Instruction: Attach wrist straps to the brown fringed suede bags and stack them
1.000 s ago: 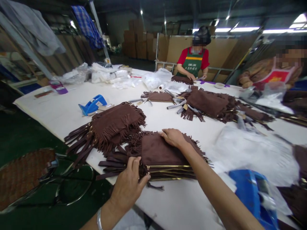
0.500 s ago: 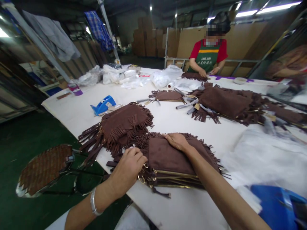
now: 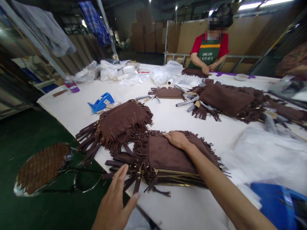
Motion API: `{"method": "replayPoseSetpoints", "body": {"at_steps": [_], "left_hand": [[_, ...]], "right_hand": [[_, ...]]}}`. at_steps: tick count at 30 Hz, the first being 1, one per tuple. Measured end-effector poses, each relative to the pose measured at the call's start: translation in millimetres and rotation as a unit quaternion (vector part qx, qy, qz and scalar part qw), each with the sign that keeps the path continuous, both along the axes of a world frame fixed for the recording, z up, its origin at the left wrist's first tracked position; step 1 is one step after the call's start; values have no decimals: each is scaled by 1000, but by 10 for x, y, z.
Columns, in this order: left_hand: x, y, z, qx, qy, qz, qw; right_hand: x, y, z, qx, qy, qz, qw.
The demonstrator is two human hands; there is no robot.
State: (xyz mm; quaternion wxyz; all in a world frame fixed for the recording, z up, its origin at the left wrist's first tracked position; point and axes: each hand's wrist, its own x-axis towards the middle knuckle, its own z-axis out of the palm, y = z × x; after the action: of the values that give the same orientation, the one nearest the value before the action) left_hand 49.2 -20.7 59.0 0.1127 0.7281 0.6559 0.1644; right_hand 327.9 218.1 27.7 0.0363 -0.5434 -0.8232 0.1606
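A stack of brown fringed bags [image 3: 172,153] lies at the near edge of the table, gold zippers facing me. My right hand [image 3: 177,140] is closed over the far edge of the top bag, its thumb on the fabric; its other fingers are mostly hidden. Left of the stack, just short of the dark straps [image 3: 120,163] and gold clasps, my left hand [image 3: 117,198] is open and empty, fingers apart. Beyond the straps, another brown bag [image 3: 122,119] with long fringe lies on the table.
A blue tape dispenser [image 3: 102,103] and a purple roll [image 3: 72,87] sit at the left. More fringed bags [image 3: 225,99] lie at the right, near white plastic wrapping [image 3: 266,156]. A blue object [image 3: 275,204] is close by my right arm. A co-worker [image 3: 211,54] handles a bag across the table. A stool [image 3: 43,169] stands left.
My left hand has let go of the straps and clasps beside the stack, drawn back toward me and opened. My right hand has stayed on the stack.
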Motion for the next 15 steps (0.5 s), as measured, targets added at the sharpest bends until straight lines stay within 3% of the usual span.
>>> {"method": "replayPoseSetpoints", "body": {"at_steps": [3, 7, 10, 15], "left_hand": [[451, -25, -304, 5, -57, 50, 997], [950, 145, -718, 65, -81, 113, 988], [995, 218, -846, 77, -76, 122, 987], [812, 137, -849, 116, -75, 65, 988]], "right_hand": [[-12, -5, 6, -5, -16, -8, 1000], [-3, -77, 26, -10, -39, -24, 999], [33, -190, 50, -12, -51, -35, 998], [91, -436, 73, -17, -64, -56, 996]]}}
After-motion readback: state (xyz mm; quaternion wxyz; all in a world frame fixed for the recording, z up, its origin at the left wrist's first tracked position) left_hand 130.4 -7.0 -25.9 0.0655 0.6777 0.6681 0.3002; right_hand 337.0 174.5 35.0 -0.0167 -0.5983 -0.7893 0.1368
